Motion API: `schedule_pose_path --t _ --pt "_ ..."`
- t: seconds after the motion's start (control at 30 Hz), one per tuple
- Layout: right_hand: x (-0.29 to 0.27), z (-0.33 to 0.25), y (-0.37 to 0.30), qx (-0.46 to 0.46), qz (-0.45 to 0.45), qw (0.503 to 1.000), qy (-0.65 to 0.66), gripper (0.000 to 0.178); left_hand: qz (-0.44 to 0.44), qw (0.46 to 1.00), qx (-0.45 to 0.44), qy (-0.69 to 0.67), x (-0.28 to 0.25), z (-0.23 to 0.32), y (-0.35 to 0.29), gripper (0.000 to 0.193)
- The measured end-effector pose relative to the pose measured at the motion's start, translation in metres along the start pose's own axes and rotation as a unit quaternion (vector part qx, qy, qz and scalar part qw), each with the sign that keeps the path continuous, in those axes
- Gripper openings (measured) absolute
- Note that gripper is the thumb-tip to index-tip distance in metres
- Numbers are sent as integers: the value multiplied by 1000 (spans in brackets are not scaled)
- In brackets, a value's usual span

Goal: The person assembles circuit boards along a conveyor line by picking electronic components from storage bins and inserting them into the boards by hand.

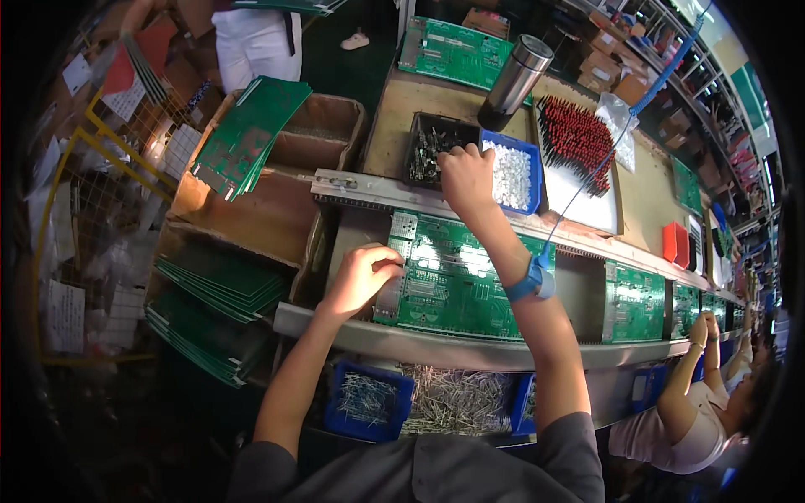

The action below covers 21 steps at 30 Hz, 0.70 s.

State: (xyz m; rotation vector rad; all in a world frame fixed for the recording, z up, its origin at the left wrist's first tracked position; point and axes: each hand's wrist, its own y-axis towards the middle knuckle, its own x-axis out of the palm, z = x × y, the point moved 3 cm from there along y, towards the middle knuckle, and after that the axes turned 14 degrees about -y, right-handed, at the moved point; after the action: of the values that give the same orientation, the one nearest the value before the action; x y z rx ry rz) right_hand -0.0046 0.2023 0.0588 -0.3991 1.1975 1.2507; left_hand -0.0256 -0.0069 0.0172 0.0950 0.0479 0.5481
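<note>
In front of me a green circuit board (453, 289) lies flat between the rails of a conveyor line. At its left end, my left hand (362, 278) hovers close to the board's edge, with thumb and fingers drawn together; anything between them is too small to make out. My right hand (468, 178), a blue band (532, 283) with a coiled cord on its wrist, reaches over the far rail. Its fingers are curled at the black bin (417, 172) of small dark metal-legged parts, beside the blue bin (537, 180) of white parts. Its fingertips are hidden.
A steel flask (517, 80) stands behind the bins. Red-tipped parts (575, 138) fill a white board at right. Green boards (251, 134) stack on cardboard boxes at left. Blue bins of metal leads (369, 401) sit below the near rail. Co-workers stand far left and sit at right.
</note>
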Motion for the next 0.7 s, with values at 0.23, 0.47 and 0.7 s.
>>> schedule_pose_path --t 0.23,0.47,0.7 --pt "-28 9 -51 -32 81 952 295 8 -18 980 96 175 2 1 -1 10" --pt "-30 19 -94 -45 93 933 344 13 -12 971 99 218 8 3 0 8" --pt "-28 28 -120 -46 60 933 352 14 -10 965 113 238 8 -3 0 8"
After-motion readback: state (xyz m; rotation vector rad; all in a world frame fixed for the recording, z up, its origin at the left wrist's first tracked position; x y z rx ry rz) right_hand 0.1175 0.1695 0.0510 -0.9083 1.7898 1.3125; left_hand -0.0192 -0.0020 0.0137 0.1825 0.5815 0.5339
